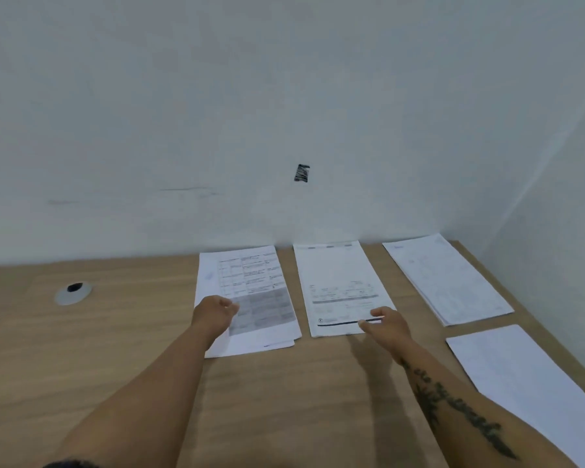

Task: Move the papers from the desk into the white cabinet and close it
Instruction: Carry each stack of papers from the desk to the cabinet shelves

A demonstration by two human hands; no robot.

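Several white paper stacks lie on the wooden desk [115, 349]. The left stack [250, 275] carries printed tables, and my left hand [215, 312] is over its near left part with fingers curled in; nothing shows inside them. On the middle stack [338, 282], a printed form, my right hand [387, 324] rests at the near right corner, thumb and fingers apart. Two more stacks lie to the right, one far [446, 278] and one near [520, 376]. No white cabinet is in view.
A pale wall [284, 113] rises straight behind the desk, with a second wall along the right edge. It carries a small dark mark [302, 173]. A grey cable grommet [73, 292] is set into the desk at the left.
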